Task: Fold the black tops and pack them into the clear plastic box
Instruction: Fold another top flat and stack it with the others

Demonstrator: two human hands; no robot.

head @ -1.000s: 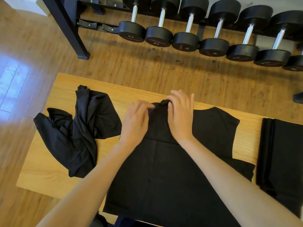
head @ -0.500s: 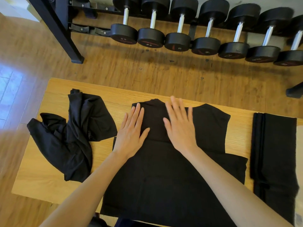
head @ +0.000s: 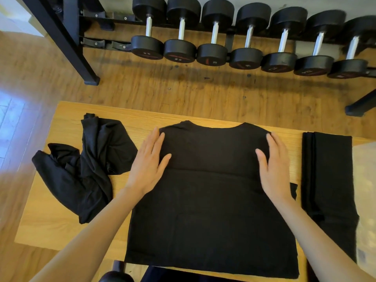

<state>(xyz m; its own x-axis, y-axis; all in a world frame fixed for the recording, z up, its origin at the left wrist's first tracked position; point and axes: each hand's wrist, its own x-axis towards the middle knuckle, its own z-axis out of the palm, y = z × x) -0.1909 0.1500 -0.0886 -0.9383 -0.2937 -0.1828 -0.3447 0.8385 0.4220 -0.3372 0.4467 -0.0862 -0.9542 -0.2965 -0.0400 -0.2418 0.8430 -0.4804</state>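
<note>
Smooth the black top [head: 211, 200] lying flat mid-table [head: 67, 231], pressing outward with left hand [head: 148, 165] and right hand [head: 272, 169], both flat, fingers straight, gripping nothing, before folding sides inward evenly.

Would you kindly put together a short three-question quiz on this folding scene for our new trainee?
1. True or false: both hands lie flat with straight fingers on the spread black top.
2. Which lies nearer the left hand: A) the crumpled black top, B) the folded black top?
3. Fill in: beyond the wooden table, a rack holds a row of ____.

Key
1. True; the right hand rests near the top's right edge, the left hand at its left edge.
2. A
3. dumbbells
</note>
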